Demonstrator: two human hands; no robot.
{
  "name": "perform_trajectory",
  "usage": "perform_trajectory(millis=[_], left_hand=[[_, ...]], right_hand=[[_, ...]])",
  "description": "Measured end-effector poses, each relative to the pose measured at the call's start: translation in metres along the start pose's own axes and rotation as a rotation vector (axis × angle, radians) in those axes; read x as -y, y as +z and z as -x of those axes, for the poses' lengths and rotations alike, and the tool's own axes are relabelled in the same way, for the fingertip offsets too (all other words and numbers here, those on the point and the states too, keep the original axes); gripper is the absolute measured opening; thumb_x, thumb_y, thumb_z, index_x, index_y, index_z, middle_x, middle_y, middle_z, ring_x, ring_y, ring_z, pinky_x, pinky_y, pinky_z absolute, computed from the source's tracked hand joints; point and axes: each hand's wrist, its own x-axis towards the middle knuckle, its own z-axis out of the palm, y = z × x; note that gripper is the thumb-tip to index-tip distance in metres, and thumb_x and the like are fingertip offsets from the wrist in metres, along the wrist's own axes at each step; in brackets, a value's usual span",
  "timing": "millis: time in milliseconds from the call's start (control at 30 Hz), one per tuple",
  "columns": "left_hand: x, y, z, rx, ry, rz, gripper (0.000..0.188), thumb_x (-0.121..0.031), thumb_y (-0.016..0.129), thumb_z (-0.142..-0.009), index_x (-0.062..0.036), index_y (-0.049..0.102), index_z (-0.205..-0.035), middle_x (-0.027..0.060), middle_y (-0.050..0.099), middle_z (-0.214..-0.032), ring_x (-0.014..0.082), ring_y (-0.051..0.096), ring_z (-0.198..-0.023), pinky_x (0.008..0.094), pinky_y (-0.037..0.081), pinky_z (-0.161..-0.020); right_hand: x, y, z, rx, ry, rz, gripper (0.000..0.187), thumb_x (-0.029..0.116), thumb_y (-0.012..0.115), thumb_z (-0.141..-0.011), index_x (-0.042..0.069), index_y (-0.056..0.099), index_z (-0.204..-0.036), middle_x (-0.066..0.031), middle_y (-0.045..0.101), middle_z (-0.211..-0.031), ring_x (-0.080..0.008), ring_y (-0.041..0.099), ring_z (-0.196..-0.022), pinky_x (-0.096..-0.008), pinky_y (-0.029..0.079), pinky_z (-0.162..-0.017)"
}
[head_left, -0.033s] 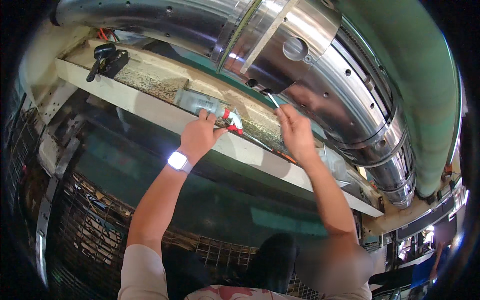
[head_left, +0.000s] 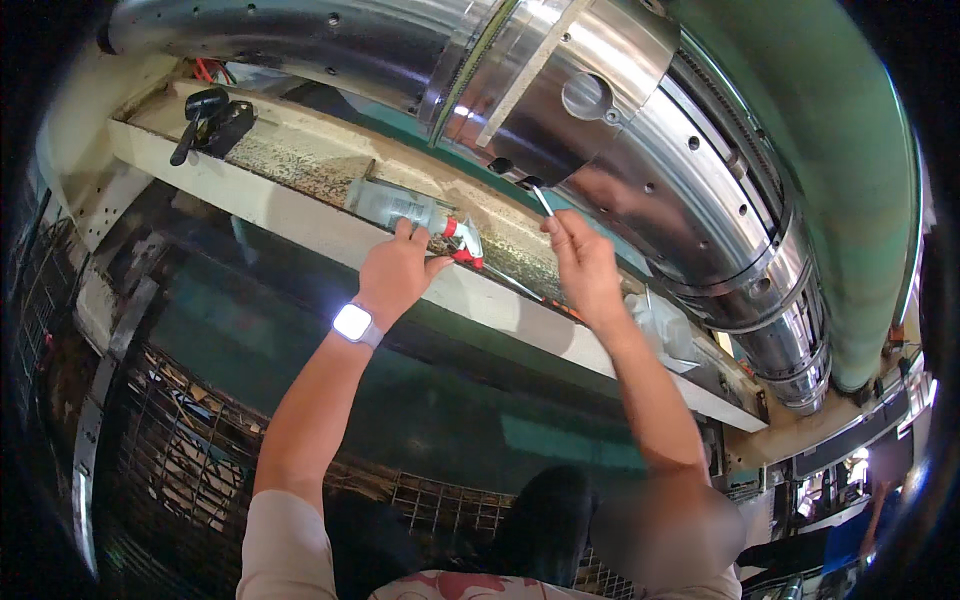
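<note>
My right hand is closed around a slim silvery metal rod. The rod's far tip meets a hole in the lower side of the shiny metal cylinder; how deep it goes is hidden. My left hand, its wrist bearing a watch, rests on the edge of the cream trough with fingers stretched over the rim and thumb apart. Just beyond its fingertips lies a clear spray bottle on its side, with a red and white trigger head. Whether the fingers touch the bottle I cannot tell.
A black-handled tool lies at the trough's left end. Between my hands sits a thin rod with an orange part. A translucent plastic container stands right of my right wrist. A large green roller curves along the right.
My right hand has shifted slightly left and turned a little, and the rod stands at a slightly different tilt. My left hand stays in place on the trough.
</note>
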Motion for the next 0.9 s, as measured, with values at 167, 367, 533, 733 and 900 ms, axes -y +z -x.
perform_trajectory(millis=[167,367,533,733,900], left_hand=[[0.001,0.001,-0.001,0.012,0.013,0.0,0.043,-0.039,0.061,-0.082,-0.0003,0.053,-0.098,0.0183,0.053,-0.094,0.0379,0.059,-0.072,0.0447,0.049,-0.06],[-0.004,-0.001,-0.002,0.008,-0.046,0.009,0.042,-0.037,0.062,-0.081,0.0002,0.053,-0.096,0.0189,0.052,-0.096,0.0383,0.059,-0.074,0.0457,0.048,-0.059],[-0.009,0.003,-0.002,0.009,-0.079,-0.012,0.036,-0.031,0.064,-0.08,-0.0003,0.053,-0.095,0.0191,0.051,-0.098,0.0385,0.059,-0.072,0.0444,0.048,-0.059],[-0.003,0.003,0.002,0.093,-0.109,0.062,0.028,-0.024,0.057,-0.08,-0.0016,0.049,-0.095,0.0196,0.056,-0.093,0.0359,0.061,-0.069,0.0449,0.049,-0.059],[0.015,0.038,0.013,0.022,-0.177,0.192,0.028,-0.029,0.059,-0.077,-0.0043,0.055,-0.09,0.0183,0.061,-0.074,0.0382,0.061,-0.068,0.047,0.049,-0.059]], right_hand=[[0.004,0.027,0.009,-0.07,0.114,-0.275,0.021,0.022,0.049,-0.094,0.003,0.056,-0.09,-0.0067,0.048,-0.06,-0.0138,0.045,-0.056,-0.0289,0.038,-0.053],[0.009,0.05,0.011,-0.023,0.359,-1.001,0.026,0.029,0.047,-0.096,0.006,0.054,-0.084,0.0054,0.039,-0.058,-0.0043,0.034,-0.051,-0.0204,0.024,-0.041],[0.042,0.086,0.003,-0.246,0.494,-1.522,0.042,0.051,0.037,-0.093,0.01,0.045,-0.086,0.001,0.037,-0.065,-0.0094,0.034,-0.051,-0.0219,0.022,-0.039],[0.068,0.123,-0.019,-0.301,0.403,-1.995,0.051,0.063,0.034,-0.087,0.014,0.041,-0.082,-0.0014,0.037,-0.068,-0.014,0.037,-0.054,-0.0247,0.02,-0.038],[0.098,0.129,-0.042,-0.47,0.443,-1.986,0.048,0.063,0.034,-0.088,0.016,0.041,-0.08,0.0005,0.034,-0.061,-0.012,0.029,-0.048,-0.0251,0.02,-0.04]])
